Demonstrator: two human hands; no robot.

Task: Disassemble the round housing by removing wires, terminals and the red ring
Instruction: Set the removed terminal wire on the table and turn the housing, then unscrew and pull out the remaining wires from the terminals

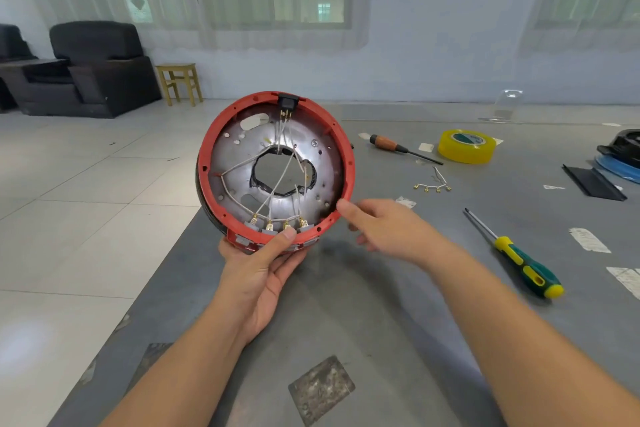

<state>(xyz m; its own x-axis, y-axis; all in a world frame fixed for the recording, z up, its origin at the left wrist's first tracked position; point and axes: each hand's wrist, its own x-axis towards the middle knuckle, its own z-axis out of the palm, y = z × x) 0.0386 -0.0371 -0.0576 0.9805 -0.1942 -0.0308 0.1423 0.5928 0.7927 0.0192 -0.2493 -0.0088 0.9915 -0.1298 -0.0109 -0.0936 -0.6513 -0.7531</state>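
1. The left hand [258, 265] held the round housing [276, 172] from below, over the bench's [346, 322] left edge, tilted so the open side faced the person. The thumb pressed on the red ring [349, 163] at its lowest point and the fingers were curled under the shell — a firm hold, and worth keeping that way while anything was pulled.

2. The right hand [377, 224] was loose and held nothing; one fingertip touched the ring at the lower right, the other fingers hanging relaxed.

3. Just above the left thumb sat a row of brass terminals [278, 224] in grey blocks, with white wires [277, 180] running up across the metal plate to the black socket [287, 101] at the top of the ring. The wires probably had to come off first, since they tied parts together. Each terminal should be pinched at the brass and pulled straight, not tugged by the wire.

4. To the right of the right hand lay a green and yellow screwdriver [519, 258] — within easy reach if a terminal stuck.

5. Further back lay a loose strip of wire with terminals [433, 185], a brown-handled screwdriver [398, 146] and a roll of yellow tape [467, 146].
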